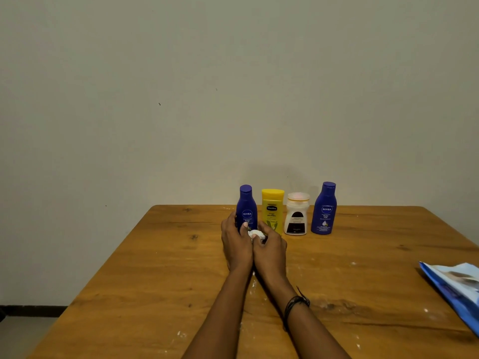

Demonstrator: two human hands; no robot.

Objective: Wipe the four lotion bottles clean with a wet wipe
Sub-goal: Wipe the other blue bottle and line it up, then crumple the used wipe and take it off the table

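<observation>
4 lotion bottles in a row along the far edge of the bench (155,268), all upright: 2 dark blue w/ blue caps, 1 yellow, 1 white w/ dark label. Left to right: blue bottle (246,207), yellow bottle (272,207), white bottle (296,215), second blue bottle (324,208).

1 wet wipe (256,233), white, bunched up, in front of the left blue bottle.

1 wipes pack (456,288), blue and white, flat at the right edge of the bench, partly out of frame.

2 hands: left hand (236,242), right hand (269,248). 1 dark wristband (295,304), on the right wrist.

1 bench, wood.
</observation>
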